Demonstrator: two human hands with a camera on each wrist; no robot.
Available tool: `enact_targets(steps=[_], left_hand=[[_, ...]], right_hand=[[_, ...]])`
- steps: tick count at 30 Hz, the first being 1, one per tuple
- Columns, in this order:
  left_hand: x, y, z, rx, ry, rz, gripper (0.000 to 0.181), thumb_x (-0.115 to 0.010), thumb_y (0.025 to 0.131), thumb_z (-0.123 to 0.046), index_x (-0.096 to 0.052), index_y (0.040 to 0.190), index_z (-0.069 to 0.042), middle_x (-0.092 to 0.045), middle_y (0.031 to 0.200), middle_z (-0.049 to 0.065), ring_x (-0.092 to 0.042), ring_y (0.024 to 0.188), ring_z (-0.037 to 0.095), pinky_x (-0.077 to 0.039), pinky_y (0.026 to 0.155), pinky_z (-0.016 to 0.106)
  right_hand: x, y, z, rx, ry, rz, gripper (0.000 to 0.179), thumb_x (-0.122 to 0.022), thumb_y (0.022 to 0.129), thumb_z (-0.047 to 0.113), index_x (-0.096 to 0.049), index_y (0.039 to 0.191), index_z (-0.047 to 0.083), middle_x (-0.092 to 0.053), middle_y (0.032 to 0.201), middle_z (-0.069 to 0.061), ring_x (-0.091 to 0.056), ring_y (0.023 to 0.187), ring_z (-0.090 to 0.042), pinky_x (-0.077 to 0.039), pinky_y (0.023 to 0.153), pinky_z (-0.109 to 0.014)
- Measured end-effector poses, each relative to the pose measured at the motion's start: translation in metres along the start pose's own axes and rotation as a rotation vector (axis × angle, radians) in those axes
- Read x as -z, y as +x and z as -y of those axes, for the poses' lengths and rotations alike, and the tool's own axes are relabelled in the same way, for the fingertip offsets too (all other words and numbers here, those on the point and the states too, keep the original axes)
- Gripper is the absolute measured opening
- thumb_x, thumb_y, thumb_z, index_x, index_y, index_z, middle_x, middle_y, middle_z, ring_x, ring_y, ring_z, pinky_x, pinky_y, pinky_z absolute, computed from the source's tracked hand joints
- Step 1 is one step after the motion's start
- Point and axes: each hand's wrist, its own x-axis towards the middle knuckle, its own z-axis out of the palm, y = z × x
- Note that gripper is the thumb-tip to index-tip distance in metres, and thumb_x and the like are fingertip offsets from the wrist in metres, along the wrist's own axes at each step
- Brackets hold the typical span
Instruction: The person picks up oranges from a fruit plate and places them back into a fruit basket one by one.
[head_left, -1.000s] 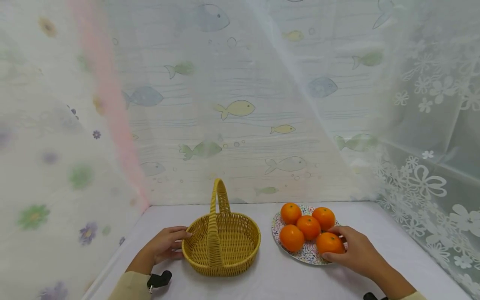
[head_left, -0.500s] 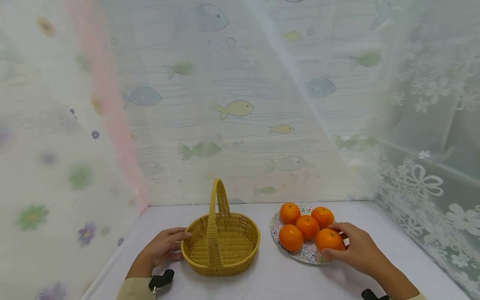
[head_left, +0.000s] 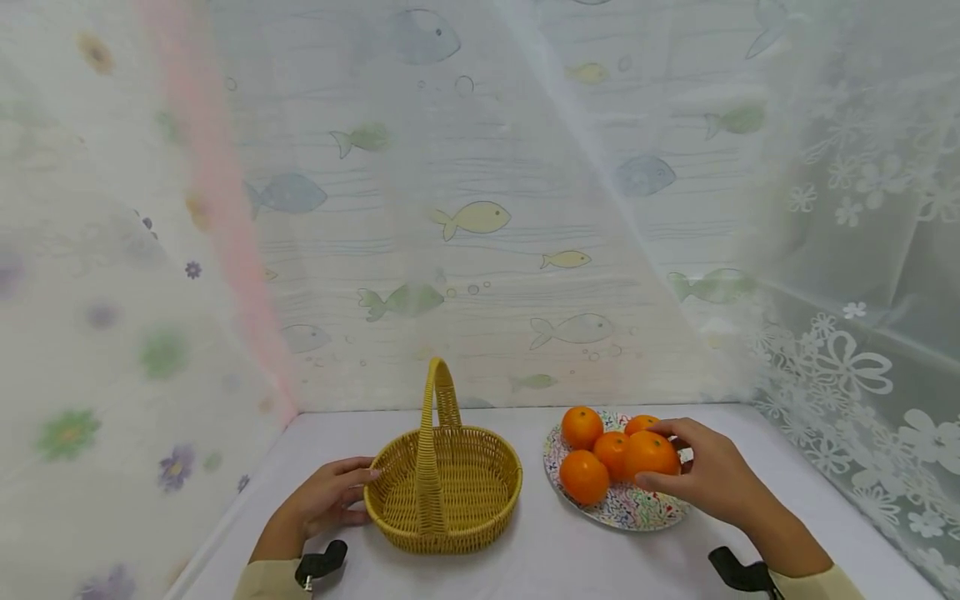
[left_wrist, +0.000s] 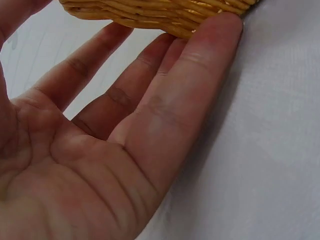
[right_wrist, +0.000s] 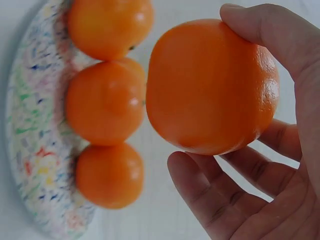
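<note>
Working from a distance, I see my right hand [head_left: 712, 471] holding a round, glossy orange [head_left: 651, 456], thumb on one side and fingers curled around the other. The fruit appears raised just above a speckled plate [head_left: 637, 510], where four other oranges [head_left: 584, 477] sit close together. To the plate's left, a golden woven basket [head_left: 480, 532] with a tall arched handle [head_left: 426, 475] stands upright on the white surface [head_left: 585, 571]. My left hand [head_left: 326, 496] lightly holds its left edge: one fingertip laps over the rim, and other fingers touch the outer wall. I judge the orange firm, slightly slippery and easily bruised, so a gentle hold around its widest part suits it. The basket looks light and stiff, best taken by rim or handle.
</note>
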Motion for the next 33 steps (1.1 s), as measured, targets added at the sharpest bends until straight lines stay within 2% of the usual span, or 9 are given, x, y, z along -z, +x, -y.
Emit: enact_targets(steps=[8,15,22,28,33], left_hand=[[0.001,0.002,0.000,-0.021,-0.016,0.029,0.070,-0.072,0.098,-0.028,-0.041,0.154,0.001,-0.068,0.131,0.008,-0.070,0.110,0.023,-0.062,0.087,0.053],[0.001,0.002,0.002,-0.041,-0.014,0.034,0.067,-0.071,0.098,-0.027,-0.045,0.153,0.000,-0.068,0.133,0.009,-0.070,0.111,0.023,-0.062,0.087,0.053],[0.001,0.002,0.003,-0.045,-0.016,0.030,0.064,-0.072,0.098,-0.026,-0.047,0.152,-0.002,-0.069,0.131,0.008,-0.070,0.110,0.024,-0.062,0.086,0.053],[0.001,0.002,0.004,-0.046,-0.020,0.061,0.061,-0.071,0.099,-0.026,-0.047,0.151,-0.003,-0.069,0.129,0.008,-0.070,0.111,0.024,-0.062,0.087,0.053],[0.001,0.002,0.003,-0.046,-0.014,0.079,0.062,-0.071,0.098,-0.027,-0.047,0.150,-0.003,-0.068,0.130,0.009,-0.069,0.112,0.024,-0.061,0.088,0.055]], right_hand=[[-0.004,0.011,0.011,0.048,0.043,-0.011,0.064,-0.089,0.078,0.049,-0.066,0.130,0.019,-0.068,0.123,-0.001,-0.063,0.098,-0.019,-0.060,0.073,-0.024],[0.002,0.022,0.027,0.063,0.064,-0.049,0.067,-0.087,0.080,0.050,-0.065,0.133,0.015,-0.068,0.127,-0.006,-0.068,0.099,-0.021,-0.061,0.076,-0.023],[0.004,0.032,0.044,0.055,0.158,-0.009,0.066,-0.087,0.081,0.050,-0.064,0.135,0.019,-0.067,0.128,-0.007,-0.069,0.098,-0.024,-0.063,0.074,-0.029],[0.002,0.041,0.056,0.054,0.224,0.032,0.066,-0.087,0.081,0.050,-0.063,0.136,0.023,-0.067,0.129,-0.006,-0.069,0.097,-0.023,-0.062,0.072,-0.028],[0.001,0.049,0.066,0.049,0.300,0.064,0.065,-0.088,0.082,0.045,-0.062,0.138,0.023,-0.067,0.126,-0.009,-0.068,0.094,-0.025,-0.062,0.073,-0.031]])
